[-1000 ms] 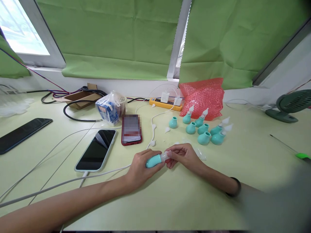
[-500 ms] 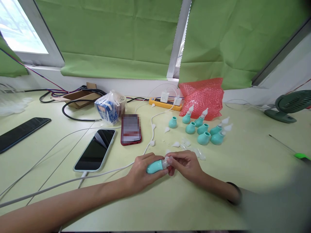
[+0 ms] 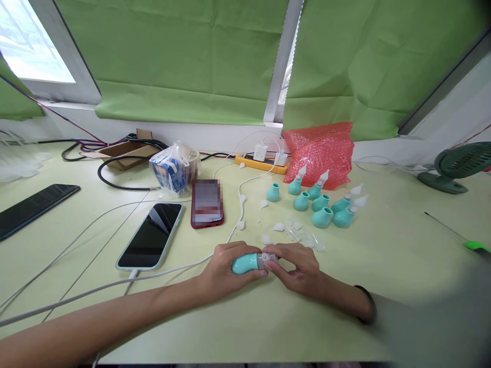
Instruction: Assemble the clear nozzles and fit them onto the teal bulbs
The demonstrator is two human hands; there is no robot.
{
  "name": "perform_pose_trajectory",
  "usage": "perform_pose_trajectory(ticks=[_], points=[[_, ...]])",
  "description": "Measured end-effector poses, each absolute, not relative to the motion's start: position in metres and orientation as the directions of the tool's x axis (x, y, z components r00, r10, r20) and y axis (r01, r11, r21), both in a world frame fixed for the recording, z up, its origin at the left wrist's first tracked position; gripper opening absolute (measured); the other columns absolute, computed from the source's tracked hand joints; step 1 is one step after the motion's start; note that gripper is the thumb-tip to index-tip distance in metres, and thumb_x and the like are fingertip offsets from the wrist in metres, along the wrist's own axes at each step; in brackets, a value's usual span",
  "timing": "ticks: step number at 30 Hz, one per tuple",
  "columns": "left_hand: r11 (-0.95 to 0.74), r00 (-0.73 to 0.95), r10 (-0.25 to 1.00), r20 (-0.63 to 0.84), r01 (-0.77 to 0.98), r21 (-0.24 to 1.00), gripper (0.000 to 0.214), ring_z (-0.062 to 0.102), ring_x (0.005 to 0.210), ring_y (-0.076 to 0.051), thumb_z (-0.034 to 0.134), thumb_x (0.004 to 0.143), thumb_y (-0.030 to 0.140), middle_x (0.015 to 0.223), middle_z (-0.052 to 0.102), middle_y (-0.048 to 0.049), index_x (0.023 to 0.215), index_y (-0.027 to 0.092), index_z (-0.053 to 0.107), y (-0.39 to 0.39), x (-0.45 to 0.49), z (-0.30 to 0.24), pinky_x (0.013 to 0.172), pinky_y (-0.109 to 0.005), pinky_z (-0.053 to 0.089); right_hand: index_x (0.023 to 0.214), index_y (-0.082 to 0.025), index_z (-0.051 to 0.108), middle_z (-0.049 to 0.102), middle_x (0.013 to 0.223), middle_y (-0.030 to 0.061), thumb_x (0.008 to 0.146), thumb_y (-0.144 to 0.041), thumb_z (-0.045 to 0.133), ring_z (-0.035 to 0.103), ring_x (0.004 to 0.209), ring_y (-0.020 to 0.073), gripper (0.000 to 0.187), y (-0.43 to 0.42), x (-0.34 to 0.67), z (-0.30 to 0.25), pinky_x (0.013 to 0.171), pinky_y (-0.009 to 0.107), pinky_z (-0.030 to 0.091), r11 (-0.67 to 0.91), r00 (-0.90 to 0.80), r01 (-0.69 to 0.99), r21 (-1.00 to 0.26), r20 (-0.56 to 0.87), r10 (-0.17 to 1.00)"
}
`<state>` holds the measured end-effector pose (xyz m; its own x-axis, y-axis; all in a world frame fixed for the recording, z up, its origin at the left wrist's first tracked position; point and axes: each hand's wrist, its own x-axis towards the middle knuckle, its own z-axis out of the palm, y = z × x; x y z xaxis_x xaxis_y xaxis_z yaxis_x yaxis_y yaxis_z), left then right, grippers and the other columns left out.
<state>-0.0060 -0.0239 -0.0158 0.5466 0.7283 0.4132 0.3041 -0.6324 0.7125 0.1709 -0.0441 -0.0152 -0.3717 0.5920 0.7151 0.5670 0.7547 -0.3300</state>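
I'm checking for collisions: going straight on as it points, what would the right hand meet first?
The right hand pinches the clear piece; beyond that, it would likely meet the left hand holding the teal bulb.

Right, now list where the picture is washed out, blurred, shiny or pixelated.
Head view: the window at upper left is washed out; same head view, a grey smear blurs the lower right corner beyond the black wristband; head view again, pale glints on the turquoise squeeze bulb in the left hand, and pixelation over part of the red-cased smartphone.
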Motion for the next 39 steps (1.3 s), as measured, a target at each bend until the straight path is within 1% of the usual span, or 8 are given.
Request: perform_pose_trajectory(ticks=[5,15,21,25,30,34,37,39], points=[[-0.630,0.540,0.728,0.422,0.285,0.723,0.026,0.055,0.057,-0.011,0.062,0.067,0.034,0.067,0.062,-0.0025,0.083,0.014,0.062,-0.024,-0.006,-0.014,0.056,-0.020,0.043,0.089,-0.021,0.055,0.068,0.071,0.0028,0.074,-0.018,0.054,0.064,0.062,0.0151,0.015,-0.046,0.169,-0.014,0.058,0.022,0.050,0.777,-0.360,0.567,-0.273,0.767,0.532],[-0.628,0.525,0.724,0.448,0.232,0.743,0.026,0.055,0.055,-0.011,0.063,0.066,0.033,0.065,0.062,-0.0027,0.082,0.012,0.063,-0.024,-0.007,-0.014,0.054,-0.020,0.043,0.088,-0.020,0.055,0.068,0.072,0.0033,0.076,-0.017,0.052,0.064,0.064,0.0149,0.013,-0.050,0.164,-0.018,0.060,0.022,0.050,0.776,-0.324,0.553,-0.303,0.779,0.536],[-0.510,0.515,0.792,0.328,0.263,0.819,0.022,0.057,0.061,-0.013,0.059,0.069,0.032,0.072,0.065,-0.0036,0.079,0.013,0.064,-0.024,-0.006,-0.008,0.057,-0.021,0.044,0.094,-0.019,0.051,0.066,0.076,0.0034,0.081,-0.020,0.044,0.062,0.070,0.0139,0.014,-0.039,0.170,-0.016,0.061,0.023,0.047,0.802,-0.406,0.502,-0.323,0.731,0.549],[-0.443,0.484,0.830,0.278,0.269,0.856,0.024,0.058,0.065,-0.014,0.059,0.068,0.032,0.075,0.066,-0.0041,0.082,0.013,0.064,-0.022,-0.006,-0.007,0.059,-0.022,0.045,0.101,-0.014,0.049,0.063,0.084,0.0093,0.085,-0.025,0.033,0.058,0.079,0.0173,0.025,-0.023,0.185,0.009,0.065,0.028,0.046,0.851,-0.570,0.485,-0.200,0.666,0.482],[-0.395,0.439,0.863,0.250,0.278,0.876,0.028,0.059,0.073,-0.017,0.060,0.068,0.031,0.086,0.067,-0.0047,0.090,0.014,0.064,-0.019,-0.007,-0.009,0.065,-0.022,0.045,0.099,-0.015,0.054,0.058,0.090,0.0103,0.076,-0.024,0.050,0.051,0.089,0.0230,0.026,0.000,0.200,0.026,0.072,0.035,0.043,0.676,-0.625,0.735,-0.047,0.338,0.704],[-0.410,0.452,0.854,0.259,0.277,0.869,0.024,0.059,0.068,-0.015,0.060,0.068,0.031,0.079,0.067,-0.0042,0.083,0.013,0.066,-0.020,-0.007,-0.009,0.061,-0.021,0.044,0.084,-0.014,0.060,0.057,0.085,0.0109,0.076,-0.017,0.048,0.048,0.085,0.0236,0.015,0.013,0.205,0.012,0.071,0.038,0.042,0.641,-0.648,0.762,0.095,0.118,0.753],[-0.366,0.436,0.873,0.218,0.290,0.885,0.024,0.057,0.065,-0.015,0.059,0.069,0.033,0.073,0.066,-0.0035,0.080,0.012,0.066,-0.020,-0.007,-0.008,0.058,-0.020,0.043,0.077,-0.014,0.060,0.056,0.084,0.0106,0.079,-0.014,0.043,0.048,0.082,0.0221,0.016,0.017,0.205,0.009,0.070,0.038,0.041,0.656,-0.660,0.750,0.080,0.155,0.735],[-0.341,0.427,0.882,0.200,0.283,0.896,0.025,0.055,0.063,-0.014,0.059,0.069,0.033,0.070,0.065,-0.0027,0.079,0.012,0.065,-0.019,-0.007,-0.008,0.056,-0.019,0.042,0.079,-0.014,0.059,0.055,0.084,0.0100,0.079,-0.016,0.045,0.048,0.082,0.0210,0.014,0.014,0.204,0.015,0.069,0.037,0.042,0.680,-0.648,0.732,-0.036,0.273,0.711]])
